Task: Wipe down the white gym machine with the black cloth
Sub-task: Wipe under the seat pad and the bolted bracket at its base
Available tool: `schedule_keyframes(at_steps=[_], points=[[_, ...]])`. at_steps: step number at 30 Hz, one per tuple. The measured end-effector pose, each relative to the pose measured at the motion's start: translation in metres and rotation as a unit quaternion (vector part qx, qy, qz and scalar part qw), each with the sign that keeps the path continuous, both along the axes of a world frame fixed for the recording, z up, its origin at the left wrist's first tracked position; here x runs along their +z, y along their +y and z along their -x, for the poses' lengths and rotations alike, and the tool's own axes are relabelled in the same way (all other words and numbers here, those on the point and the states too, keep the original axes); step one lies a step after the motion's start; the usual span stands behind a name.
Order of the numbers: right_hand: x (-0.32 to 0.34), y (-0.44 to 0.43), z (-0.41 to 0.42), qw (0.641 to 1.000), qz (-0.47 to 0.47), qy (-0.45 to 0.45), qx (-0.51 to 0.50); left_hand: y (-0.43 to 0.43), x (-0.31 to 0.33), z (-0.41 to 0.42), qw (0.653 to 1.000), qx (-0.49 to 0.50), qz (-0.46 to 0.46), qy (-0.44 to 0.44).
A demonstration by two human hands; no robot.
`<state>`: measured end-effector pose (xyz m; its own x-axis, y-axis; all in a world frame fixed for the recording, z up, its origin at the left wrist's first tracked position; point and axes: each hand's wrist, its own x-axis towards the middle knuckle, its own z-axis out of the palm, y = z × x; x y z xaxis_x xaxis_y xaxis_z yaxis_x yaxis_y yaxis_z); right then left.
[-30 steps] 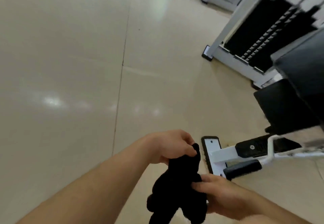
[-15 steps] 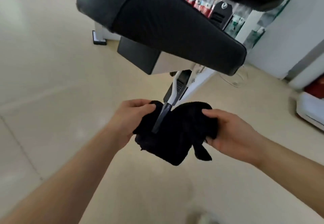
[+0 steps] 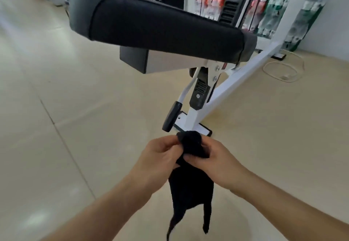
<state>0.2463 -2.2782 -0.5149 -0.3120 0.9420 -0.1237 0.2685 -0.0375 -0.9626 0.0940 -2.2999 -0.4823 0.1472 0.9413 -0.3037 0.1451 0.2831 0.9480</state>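
Left hand [image 3: 160, 157] and right hand [image 3: 217, 163] both pinch the bunched black cloth [image 3: 190, 186], just short of the white gym machine [image 3: 236, 84], whose beam slants away rightward, nearer the right hand.

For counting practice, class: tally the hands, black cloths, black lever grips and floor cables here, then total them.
hands: 2 (left hand, right hand)
black cloth: 1
black lever grip: 1
floor cable: 1
total: 5

Bare left hand [image 3: 160, 158] and bare right hand [image 3: 220, 164] on bare forearms, uncovered to the frame's edge
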Motion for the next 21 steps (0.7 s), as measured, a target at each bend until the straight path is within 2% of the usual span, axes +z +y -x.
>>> schedule_keyframes(at_steps=[2,5,7,8,10,11,13,16,18,21], points=[[0.010,0.005,-0.007,0.996,-0.029,0.052,-0.067,0.010,0.010,-0.005,0.991,0.052,-0.072,0.098],[0.034,0.019,-0.022,0.971,-0.131,0.127,-0.153,0.037,0.006,-0.006,0.949,0.173,-0.135,0.226],[0.047,0.029,-0.021,0.965,-0.181,0.114,-0.150,0.052,-0.001,-0.003,0.935,0.156,-0.114,0.298],[0.047,0.036,-0.015,0.968,-0.199,0.067,-0.139,0.057,-0.005,-0.003,0.930,0.144,-0.111,0.320],[0.043,0.047,0.003,0.973,-0.205,-0.044,-0.099,0.062,-0.008,-0.006,0.924,0.134,-0.120,0.338],[0.037,0.052,0.014,0.979,-0.177,-0.067,-0.078,0.063,-0.009,-0.007,0.923,0.136,-0.116,0.341],[0.026,0.057,0.034,0.989,-0.124,-0.060,-0.057,0.064,-0.011,-0.010,0.917,0.134,-0.112,0.358],[0.021,0.071,0.049,0.969,-0.193,-0.102,-0.116,0.067,-0.010,-0.009,0.913,0.134,-0.119,0.366],[0.021,0.087,0.048,0.960,-0.214,-0.082,-0.163,0.070,-0.011,-0.009,0.907,0.120,-0.131,0.381],[0.022,0.110,0.045,0.965,-0.151,-0.004,-0.216,0.067,-0.011,-0.011,0.897,0.124,-0.182,0.383]])
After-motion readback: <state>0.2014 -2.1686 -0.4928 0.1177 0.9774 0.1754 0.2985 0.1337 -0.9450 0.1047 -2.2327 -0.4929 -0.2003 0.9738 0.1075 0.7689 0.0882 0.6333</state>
